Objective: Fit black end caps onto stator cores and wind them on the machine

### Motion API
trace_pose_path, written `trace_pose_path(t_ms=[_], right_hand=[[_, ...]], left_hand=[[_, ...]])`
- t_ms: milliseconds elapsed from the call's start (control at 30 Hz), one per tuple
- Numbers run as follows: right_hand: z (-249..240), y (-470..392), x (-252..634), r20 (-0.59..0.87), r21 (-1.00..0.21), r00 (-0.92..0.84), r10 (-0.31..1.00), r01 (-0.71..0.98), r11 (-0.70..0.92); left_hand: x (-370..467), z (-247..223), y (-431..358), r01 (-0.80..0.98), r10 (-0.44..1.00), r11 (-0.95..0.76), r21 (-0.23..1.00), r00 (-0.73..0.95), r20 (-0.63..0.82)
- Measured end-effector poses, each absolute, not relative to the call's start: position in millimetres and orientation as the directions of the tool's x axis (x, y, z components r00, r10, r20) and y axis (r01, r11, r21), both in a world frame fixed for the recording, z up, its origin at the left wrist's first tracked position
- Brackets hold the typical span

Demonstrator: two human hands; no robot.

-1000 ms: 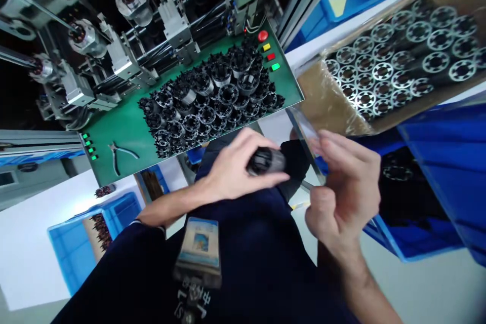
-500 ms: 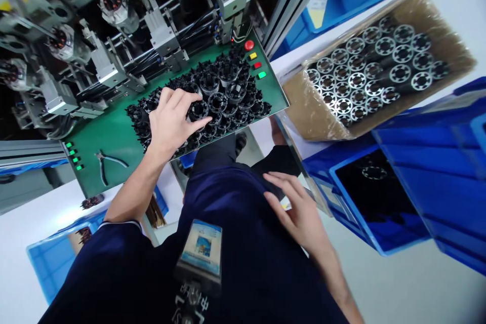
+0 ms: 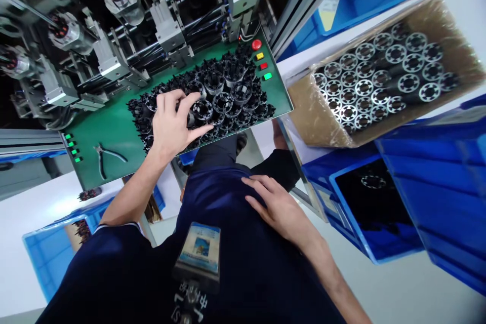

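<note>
My left hand is over a packed pile of black pronged ring parts on the green machine table. Its thumb and index finger are apart on either side of one black ring. Whether the fingertips touch that ring, I cannot tell. My right hand lies low in front of my dark blue shirt, fingers stretched out and holding nothing.
Pliers lie on the green table, below machine clamps. Coloured buttons line its right edge. A cardboard box of slotted metal cores stands right, near blue bins. Another blue bin is at lower left.
My right hand has moved left, closer to my body. My left hand stays over the pile with thumb and index finger still apart. The view has shifted slightly.
</note>
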State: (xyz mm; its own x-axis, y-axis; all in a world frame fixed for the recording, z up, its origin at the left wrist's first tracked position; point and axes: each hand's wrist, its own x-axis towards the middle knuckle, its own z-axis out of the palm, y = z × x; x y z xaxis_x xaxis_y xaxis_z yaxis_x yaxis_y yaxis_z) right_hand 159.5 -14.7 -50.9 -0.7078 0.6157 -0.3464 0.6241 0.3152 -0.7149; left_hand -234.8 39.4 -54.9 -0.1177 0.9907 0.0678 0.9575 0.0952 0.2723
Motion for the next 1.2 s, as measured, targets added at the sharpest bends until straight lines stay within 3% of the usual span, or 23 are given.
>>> trace_pose_path(t_ms=[133,233,367,500,633,833,967,1067,1200], right_hand=[[-38,4,157,-0.316,-0.751,-0.745,0.588,0.575,0.325],[-18,37,142,-0.243,-0.755,-0.784,0.571,0.523,0.397],[8,101,91,-0.06,-0.643,-0.83,0.555,0.457,0.615],[12,160,17,0.083,-0.427,-0.864,0.497,0.42,0.801],[-7,194,-41,0.036,-0.289,-0.89,0.455,0.426,0.857],[-22,205,-60,-0.039,-0.25,-0.914,0.404,0.4,0.882],[-4,178,-51,0.049,-0.287,-0.901,0.431,0.401,0.87],[2,149,-50,0.078,-0.283,-0.935,0.347,0.313,0.907],[-12,124,-60,0.044,-0.188,-0.953,0.301,0.288,0.939]], left_hand=[[-250,-51,19,0.912,0.936,0.19,0.364,-0.281,0.214],[-269,-42,17,0.889,0.956,0.183,0.42,-0.26,0.135],[-299,-33,33,0.941,0.998,0.055,0.335,-0.037,-0.058],[-315,-28,51,0.955,0.99,-0.047,0.291,0.084,-0.116],[-315,-18,58,0.967,0.972,-0.179,0.181,0.202,-0.116],[-312,-20,60,0.963,0.956,-0.264,0.06,0.269,-0.119],[-315,-25,54,0.959,0.965,-0.218,0.179,0.239,-0.108],[-314,-29,49,0.937,0.983,-0.135,0.323,0.167,-0.075],[-313,-39,46,0.932,0.989,-0.11,0.344,0.139,-0.058]])
